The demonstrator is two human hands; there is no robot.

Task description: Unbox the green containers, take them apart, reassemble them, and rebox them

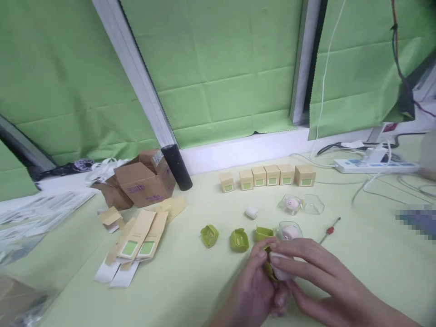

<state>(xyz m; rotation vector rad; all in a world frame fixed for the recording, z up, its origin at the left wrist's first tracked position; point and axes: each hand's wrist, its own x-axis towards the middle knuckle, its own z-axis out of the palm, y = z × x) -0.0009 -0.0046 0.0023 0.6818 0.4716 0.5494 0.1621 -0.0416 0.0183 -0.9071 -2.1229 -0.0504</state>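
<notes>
My left hand (254, 290) is closed round a green plastic shell (269, 269), held low over the table. My right hand (323, 277) has its fingers on a white rounded piece (282, 269), pressed against that shell; the fingers partly hide both. Just beyond my hands stand three more green plastic shells (240, 240) in a loose row. A clear plastic case (289, 227) with a pale pink rounded piece sits right behind my right fingers. Farther back lie a small white rounded piece (252, 212) and an opened clear case (313, 205), its other half holding another pinkish piece.
Several small kraft boxes (265, 176) line the back. At left lie flat cartons (139, 240), an open cardboard box (146, 179) and a black cylinder (177, 167). A screwdriver-like tool (329, 230) rests to the right. A power strip (374, 165) with cables occupies the back right.
</notes>
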